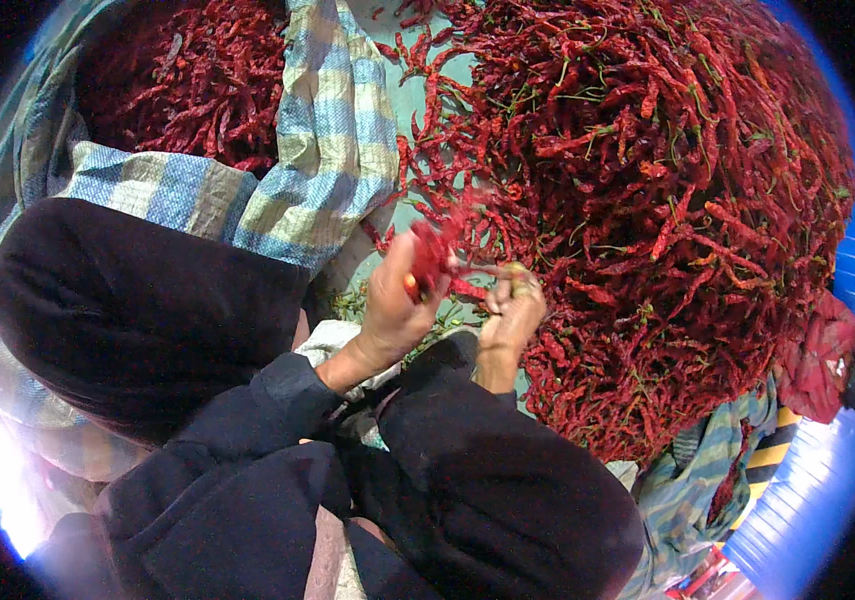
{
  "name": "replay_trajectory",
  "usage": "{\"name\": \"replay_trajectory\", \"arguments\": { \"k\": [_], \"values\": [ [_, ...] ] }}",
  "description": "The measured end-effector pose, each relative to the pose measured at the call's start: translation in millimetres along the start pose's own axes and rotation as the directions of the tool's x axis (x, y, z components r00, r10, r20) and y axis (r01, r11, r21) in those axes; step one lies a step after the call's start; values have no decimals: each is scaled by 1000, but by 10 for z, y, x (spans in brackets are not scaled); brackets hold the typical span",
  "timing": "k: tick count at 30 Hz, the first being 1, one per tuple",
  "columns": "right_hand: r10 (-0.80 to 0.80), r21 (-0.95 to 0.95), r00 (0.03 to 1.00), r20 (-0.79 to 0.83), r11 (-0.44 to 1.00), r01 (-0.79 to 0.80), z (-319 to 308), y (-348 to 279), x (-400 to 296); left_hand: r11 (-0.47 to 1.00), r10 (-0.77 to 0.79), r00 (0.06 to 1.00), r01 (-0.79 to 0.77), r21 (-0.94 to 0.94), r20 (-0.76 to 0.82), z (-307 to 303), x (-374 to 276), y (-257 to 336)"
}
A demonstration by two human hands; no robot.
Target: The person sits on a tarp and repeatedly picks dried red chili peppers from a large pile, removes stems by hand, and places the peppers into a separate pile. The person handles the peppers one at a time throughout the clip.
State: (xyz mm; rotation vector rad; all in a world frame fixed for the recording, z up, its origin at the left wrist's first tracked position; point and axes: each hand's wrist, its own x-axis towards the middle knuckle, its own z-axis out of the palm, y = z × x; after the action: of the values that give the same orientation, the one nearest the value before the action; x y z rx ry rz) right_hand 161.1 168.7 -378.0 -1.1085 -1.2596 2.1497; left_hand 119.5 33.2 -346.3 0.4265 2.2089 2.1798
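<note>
My left hand (393, 300) is closed around several red chili peppers (431, 251), which blur at their far ends. Close beside it on the right, my right hand (511, 311) has its fingers bent together at a pale yellow-green bit (519, 277), probably a chili stem; blur hides what exactly it pinches. Beyond my right hand rises a large heap of red chilies (622, 187), many with green stems. Loose chilies (435, 150) lie on the pale floor between that heap and the sack. Green stem pieces (352, 304) are scattered below my hands.
A blue-and-white checked woven sack (337, 135) at the upper left holds more red chilies (209, 90). My dark-clothed knees (142, 300) flank my hands. At the right lie a red cloth (817, 360), a striped woven sack (705, 465) and a blue surface (802, 495).
</note>
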Motion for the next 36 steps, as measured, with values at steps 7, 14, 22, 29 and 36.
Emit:
{"name": "replay_trajectory", "arguments": {
  "k": [7, 14, 22, 29, 36],
  "values": [
    [234, -424, 820, 522, 906, 11, 5, -239, -79, 674, -644, 753, 473, -568, -137, -254, 309, -83],
    [169, -823, 806, 567, 139, 550, -117, -26, -77, 671, -637, 753, 437, -599, -163, -388, 361, -200],
    [-267, -798, 810, 522, 182, 574, 12, 335, -13, 473, -791, 597, 736, -485, 135, -281, 221, -242],
    [-176, -597, 603, 778, 96, 797, 173, -39, -354, 508, -712, 602, 797, -325, 361, -226, 246, -202],
    [-111, -664, 678, 727, 137, 735, 156, -170, -411, 460, -730, 579, 809, -365, 363, -217, 286, -155]
  ]
}}
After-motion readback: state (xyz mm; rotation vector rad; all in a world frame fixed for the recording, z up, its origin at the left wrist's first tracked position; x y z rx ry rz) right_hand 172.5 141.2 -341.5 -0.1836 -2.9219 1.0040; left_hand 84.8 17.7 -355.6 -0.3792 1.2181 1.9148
